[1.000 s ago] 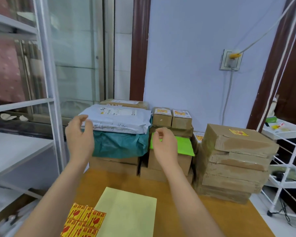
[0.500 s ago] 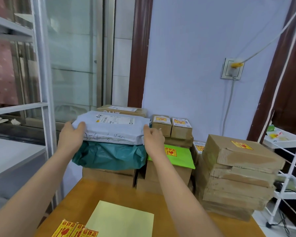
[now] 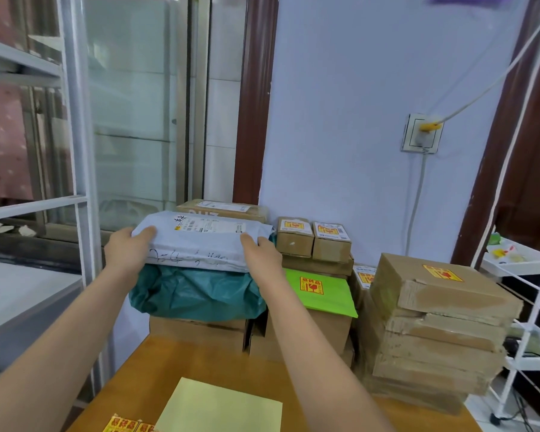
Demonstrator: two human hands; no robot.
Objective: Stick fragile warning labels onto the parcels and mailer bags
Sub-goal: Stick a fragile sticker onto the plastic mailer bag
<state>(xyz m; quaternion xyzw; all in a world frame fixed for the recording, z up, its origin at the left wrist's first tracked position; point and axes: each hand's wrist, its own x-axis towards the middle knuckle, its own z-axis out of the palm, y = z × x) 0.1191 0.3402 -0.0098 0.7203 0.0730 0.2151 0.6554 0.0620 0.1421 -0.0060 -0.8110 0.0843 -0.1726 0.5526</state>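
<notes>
Against the wall, the stack of brown boxes (image 3: 443,310), the green envelope (image 3: 321,291) and two small boxes (image 3: 312,235) already wear labels; the grey mailer bag (image 3: 200,241) on the teal bag (image 3: 197,294) shows none. Left hand (image 3: 125,249) and right hand (image 3: 262,251) grip its ends; spare labels (image 3: 128,425) wait on the table (image 3: 219,357)

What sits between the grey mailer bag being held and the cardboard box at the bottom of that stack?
In the head view, a crumpled teal mailer bag lies between the grey mailer bag and the cardboard box.
</notes>
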